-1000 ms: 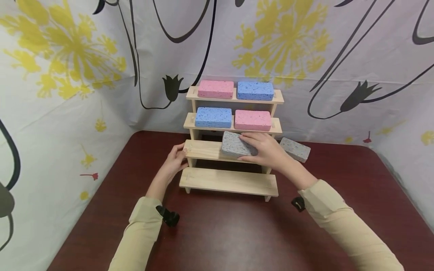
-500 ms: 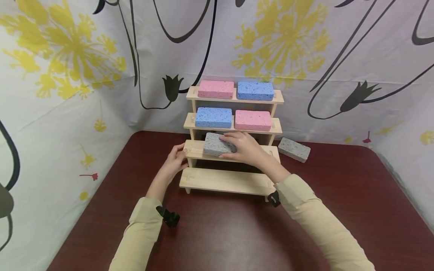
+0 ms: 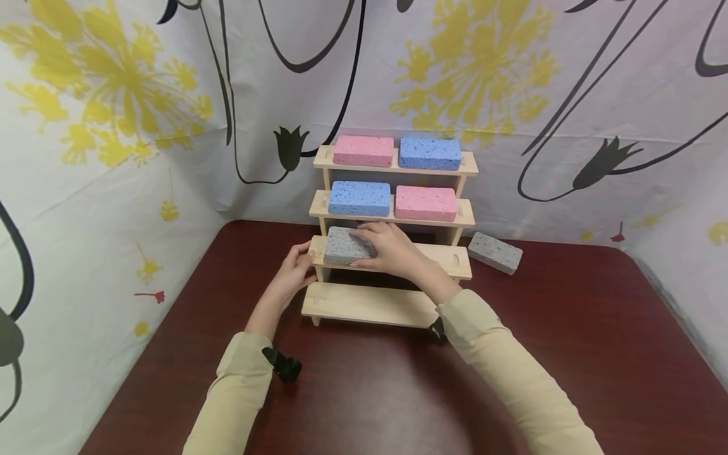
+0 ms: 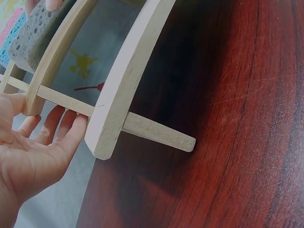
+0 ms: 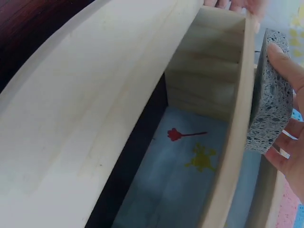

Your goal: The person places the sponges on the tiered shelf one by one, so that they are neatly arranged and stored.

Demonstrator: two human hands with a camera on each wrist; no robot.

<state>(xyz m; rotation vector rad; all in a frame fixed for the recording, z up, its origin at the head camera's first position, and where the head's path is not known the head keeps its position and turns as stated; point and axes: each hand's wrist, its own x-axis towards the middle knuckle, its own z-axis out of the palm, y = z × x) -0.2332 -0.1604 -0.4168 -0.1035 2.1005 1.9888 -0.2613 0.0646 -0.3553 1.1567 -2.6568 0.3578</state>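
A stepped wooden rack (image 3: 383, 304) with several tiers stands on the table. My right hand (image 3: 389, 249) holds a grey sponge (image 3: 341, 245) between thumb and fingers at the left end of the second tier from the bottom. In the right wrist view the sponge (image 5: 270, 107) lies against that tier, its far side hidden. My left hand (image 3: 292, 272) grips the left end of the same tier; in the left wrist view the thumb lies at the board's end and the fingers are by the side support (image 4: 66, 100).
Pink (image 3: 364, 150) and blue (image 3: 430, 153) sponges sit on the top tier. Below them are a blue (image 3: 359, 198) and a pink sponge (image 3: 425, 203). Another grey sponge (image 3: 495, 253) lies on the dark red table (image 3: 352, 392), right of the rack. A patterned cloth (image 3: 256, 82) hangs behind.
My right hand has moved left along the second tier from the bottom with the grey sponge, from its middle to its left end. The left hand has stayed on the rack.
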